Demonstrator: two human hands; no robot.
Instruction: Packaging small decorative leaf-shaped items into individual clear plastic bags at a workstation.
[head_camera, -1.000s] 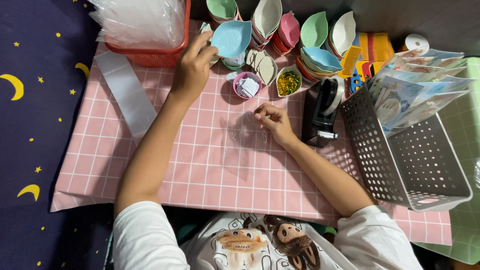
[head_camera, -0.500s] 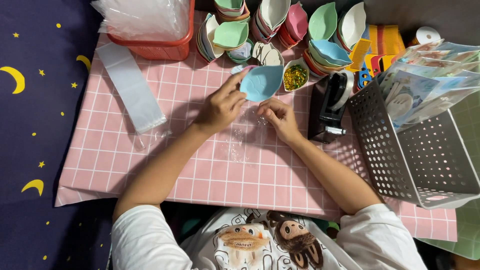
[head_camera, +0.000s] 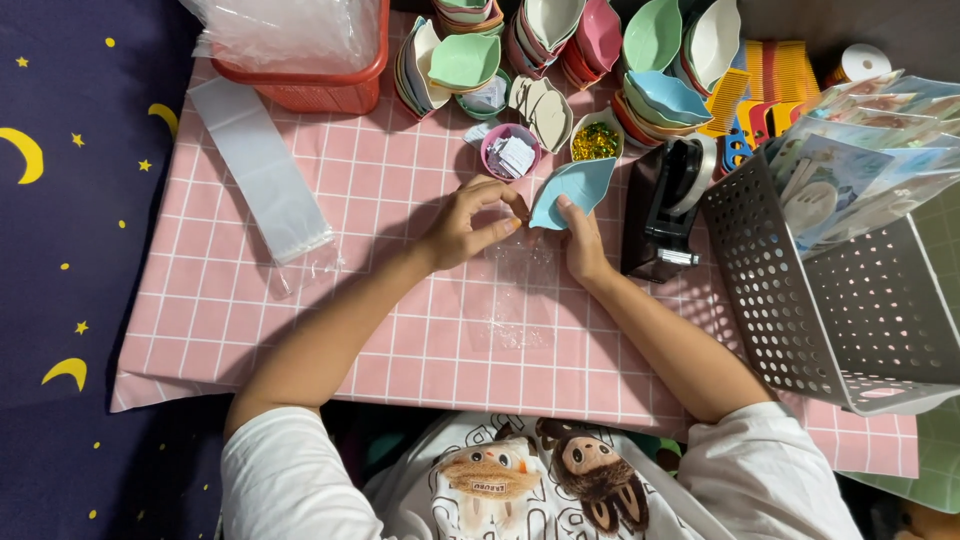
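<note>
Light-blue leaf-shaped plastic dish (head_camera: 573, 190) pinched in right hand (head_camera: 578, 243), long axis slanting far-right. Left hand (head_camera: 468, 222) just left, fingers closed on mouth of clear plastic bag (head_camera: 515, 290) lying near side, below dish.

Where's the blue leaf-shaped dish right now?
In the head view, the blue leaf dish is at centre table, held by the right hand, just left of the black tape dispenser and below the small pink cup.
</note>
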